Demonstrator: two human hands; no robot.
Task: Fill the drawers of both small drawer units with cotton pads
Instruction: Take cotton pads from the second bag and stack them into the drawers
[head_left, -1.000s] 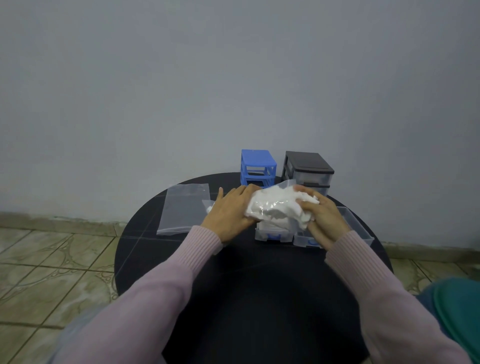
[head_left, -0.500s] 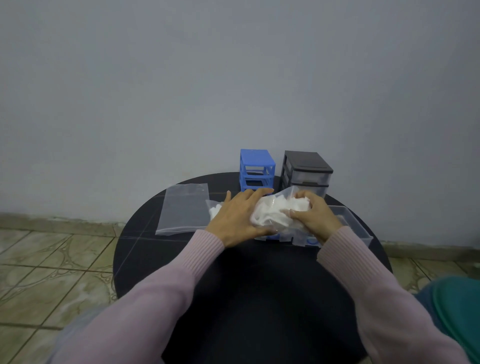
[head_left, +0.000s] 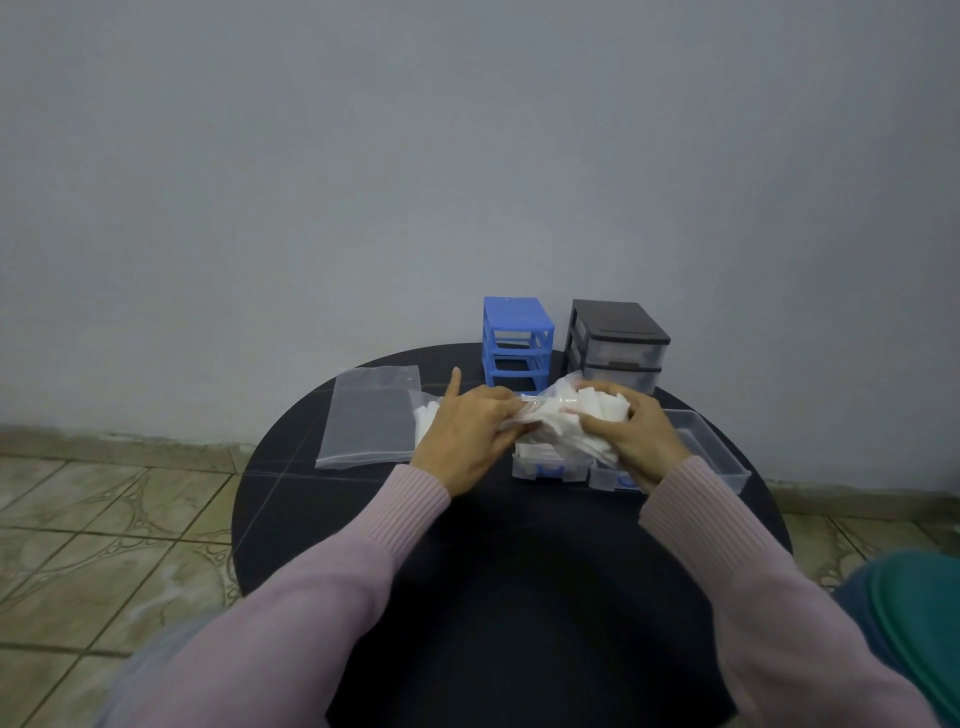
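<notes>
The task looks to be somewhere in the middle, judging by how things lie. At the far edge of the round worktop (head_left: 498, 613) stand the blue drawer unit (head_left: 518, 340) and, just beside it to the right, the black drawer unit (head_left: 618, 343). The blue one shows open slots, its drawers apparently pulled out; the black one has two clear drawers in place, and whether they hold pads I cannot tell.

Nearer the middle, both hands work a crinkled clear bag of cotton pads (head_left: 566, 421) held above two removed drawers. The left hand (head_left: 470, 441) pinches the bag's mouth with curled fingers, one finger sticking up; the right hand (head_left: 631, 441) is curled round the bag's bulging body. Under the bag, the small drawer with the blue front (head_left: 545, 467) seems to hold some white pads already (only its front edge shows). The larger clear drawer (head_left: 711, 457), toward the right edge, looks unfilled in the part visible.

A flat, seemingly spent zip bag (head_left: 369, 415) lies toward the left edge, with a few loose pads (head_left: 426, 418) just beside it.

Left to do, as I judge: finish these drawers, fill any others, slide all back
</notes>
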